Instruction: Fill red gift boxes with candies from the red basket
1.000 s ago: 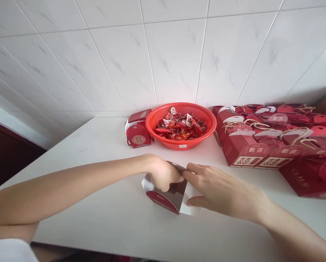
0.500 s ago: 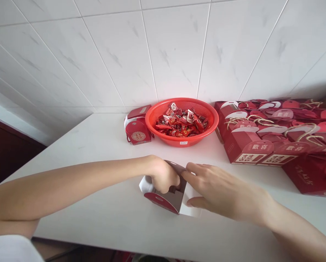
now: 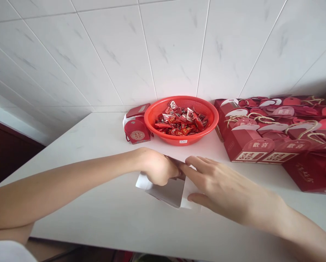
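In the middle of the counter lies a small gift box (image 3: pixel 170 194), its top open and its grey inside facing up. Reaching into it from the left is my left hand (image 3: pixel 160 167), its fingers curled and their tips hidden at the far inner wall. Whatever they may hold cannot be made out. Over the box's right side is my right hand (image 3: pixel 214 185), fingers stretched and thumb apart. Its index fingertip touches the far wall near my left hand, and its thumb lies by a white flap (image 3: pixel 189 187).
A red plastic basket (image 3: pixel 181 140) of wrapped sweets (image 3: pixel 181 122) stands behind, against the tiled wall (image 3: pixel 176 51). Left of it is a closed red gift box (image 3: pixel 138 129). Several red boxes with rope handles (image 3: pixel 254 145) crowd the right of the white counter (image 3: pixel 97 214).
The box has tipped, and its near red flap has dropped mostly out of sight. My left hand has rolled over and slid slightly toward the far wall; my right hand stays alongside.
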`<state>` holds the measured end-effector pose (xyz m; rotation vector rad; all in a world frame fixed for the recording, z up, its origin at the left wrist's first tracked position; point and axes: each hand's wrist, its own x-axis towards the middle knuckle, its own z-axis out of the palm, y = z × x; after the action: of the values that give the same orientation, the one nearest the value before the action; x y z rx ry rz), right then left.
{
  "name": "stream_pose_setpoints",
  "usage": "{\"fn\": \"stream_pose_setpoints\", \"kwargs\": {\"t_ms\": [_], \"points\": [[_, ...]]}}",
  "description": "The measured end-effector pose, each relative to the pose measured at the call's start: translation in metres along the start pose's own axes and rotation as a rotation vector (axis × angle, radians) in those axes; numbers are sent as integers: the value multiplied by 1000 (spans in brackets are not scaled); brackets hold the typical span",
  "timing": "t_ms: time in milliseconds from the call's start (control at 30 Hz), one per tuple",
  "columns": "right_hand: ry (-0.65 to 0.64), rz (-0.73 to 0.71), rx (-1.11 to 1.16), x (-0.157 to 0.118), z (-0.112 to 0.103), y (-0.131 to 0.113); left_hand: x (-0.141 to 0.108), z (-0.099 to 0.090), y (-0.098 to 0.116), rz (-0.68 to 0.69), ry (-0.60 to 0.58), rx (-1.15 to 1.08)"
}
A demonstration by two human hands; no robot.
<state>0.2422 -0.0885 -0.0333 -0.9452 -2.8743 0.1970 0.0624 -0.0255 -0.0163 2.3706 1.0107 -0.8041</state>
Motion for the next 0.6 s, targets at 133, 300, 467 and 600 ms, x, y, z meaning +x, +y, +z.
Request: {"fn": "stream_pose_setpoints", "kwargs": {"t_ms": [133, 300, 467, 600], "points": [[20, -12, -32, 0, 2, 2, 0, -6, 3, 30, -160, 102], [23, -8, -74, 2, 5, 5, 3, -5, 1, 84, -101, 77], [55, 12, -58, 7, 8, 9, 10, -1, -4, 13, -52, 87], [38, 47, -38, 10, 10, 13, 16, 1, -9, 40, -35, 46]]}}
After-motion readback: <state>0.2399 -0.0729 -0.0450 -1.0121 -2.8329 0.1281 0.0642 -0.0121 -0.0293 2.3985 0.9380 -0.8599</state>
